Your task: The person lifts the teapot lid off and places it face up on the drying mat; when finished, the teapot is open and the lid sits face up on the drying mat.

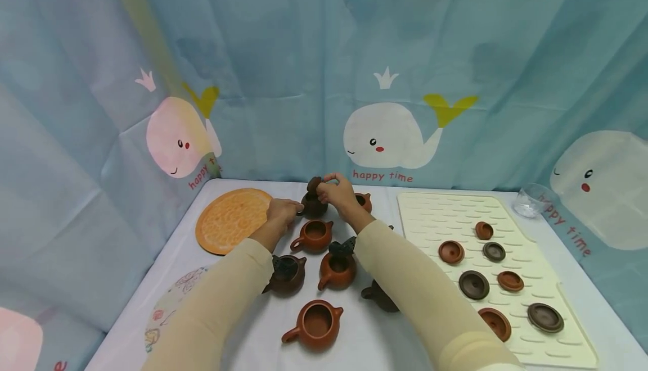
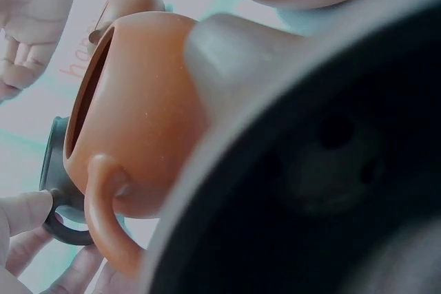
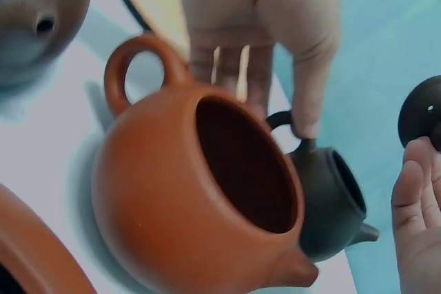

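Observation:
At the far side of the table, my left hand [image 1: 282, 213] pinches the handle of a small dark teapot [image 1: 316, 208]. In the right wrist view, thumb and fingers meet at that handle [image 3: 281, 120], and the pot's top is uncovered. My right hand [image 1: 338, 193] holds a dark round lid [image 1: 313, 184] by its knob, tilted above the teapot and apart from it. The right wrist view shows the small hole in the lid [image 3: 420, 105]. Just nearer stands an orange-brown teapot [image 1: 315, 236] without a lid.
Several teapots stand nearby, including a front one [image 1: 318, 325] and one under my right sleeve [image 1: 382, 298]. Several loose lids lie on a cream mat [image 1: 420, 208] at right. A clear bowl [image 1: 530, 201], a round orange-yellow mat [image 1: 233, 219] and a patterned mat [image 1: 162, 303] flank them.

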A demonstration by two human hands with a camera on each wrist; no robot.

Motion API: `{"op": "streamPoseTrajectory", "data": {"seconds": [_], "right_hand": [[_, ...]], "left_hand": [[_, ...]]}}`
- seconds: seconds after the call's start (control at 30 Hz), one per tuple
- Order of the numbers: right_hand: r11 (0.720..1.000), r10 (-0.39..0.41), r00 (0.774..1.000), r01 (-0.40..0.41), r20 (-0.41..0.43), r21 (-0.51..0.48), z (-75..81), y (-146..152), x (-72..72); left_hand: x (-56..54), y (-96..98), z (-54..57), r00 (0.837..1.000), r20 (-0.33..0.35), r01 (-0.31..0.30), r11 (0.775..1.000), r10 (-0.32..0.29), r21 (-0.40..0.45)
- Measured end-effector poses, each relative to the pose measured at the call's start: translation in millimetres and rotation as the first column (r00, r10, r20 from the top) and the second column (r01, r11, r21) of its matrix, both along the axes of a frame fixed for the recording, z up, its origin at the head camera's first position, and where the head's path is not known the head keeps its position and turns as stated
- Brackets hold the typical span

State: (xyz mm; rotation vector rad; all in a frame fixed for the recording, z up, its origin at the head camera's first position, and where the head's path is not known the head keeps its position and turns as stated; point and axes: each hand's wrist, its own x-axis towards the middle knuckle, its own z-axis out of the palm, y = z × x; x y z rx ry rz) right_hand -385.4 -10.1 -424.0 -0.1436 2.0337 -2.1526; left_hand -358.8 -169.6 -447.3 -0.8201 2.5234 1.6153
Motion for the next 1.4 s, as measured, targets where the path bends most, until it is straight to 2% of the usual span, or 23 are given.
{"op": "streamPoseTrajectory", "data": {"seconds": [0.1,0.2,0.4,0.5,0.63,0.83,1.03,1.23,1.4], "right_hand": [[0.990,0.048,0.996,-0.037,0.081,-0.139,2.2,3.7,2.5],[0.965,0.110,0.984,-0.072,0.138,-0.251,1.8,9.6,4.1],[0.928,0.186,0.974,-0.131,0.131,-0.349,4.3,19.9,7.6],[0.918,0.191,0.973,-0.131,0.127,-0.375,10.3,25.7,9.9],[0.908,0.192,0.979,-0.149,0.073,-0.392,22.1,35.5,12.9],[0.927,0.189,0.982,-0.179,-0.002,-0.329,39.7,53.6,21.9],[0.963,0.183,0.983,-0.181,-0.012,-0.198,53.3,72.6,30.1],[0.970,0.219,0.974,-0.224,-0.063,-0.095,66.7,85.6,39.3],[0.959,0.283,0.950,-0.279,-0.133,0.047,76.2,99.2,47.2]], "left_hand": [[0.4,-0.6,-1.4,1.000,0.020,-0.006,1.000,0.006,0.002],[0.5,0.0,-2.4,0.999,0.040,-0.014,1.000,0.014,0.012],[2.3,0.3,-3.5,1.000,0.027,0.001,1.000,-0.001,0.010],[2.5,0.3,-4.2,1.000,0.031,0.001,1.000,-0.001,0.010],[1.3,2.2,-2.8,0.999,0.035,-0.013,0.999,0.012,0.029],[2.1,5.3,-0.6,1.000,0.025,-0.020,0.998,0.018,0.052],[1.3,7.9,-1.9,1.000,0.022,0.001,0.999,-0.002,0.046],[2.5,4.5,-0.2,1.000,0.027,0.011,1.000,-0.011,0.007],[2.9,2.1,3.9,1.000,0.024,0.018,1.000,-0.018,-0.013]]}}
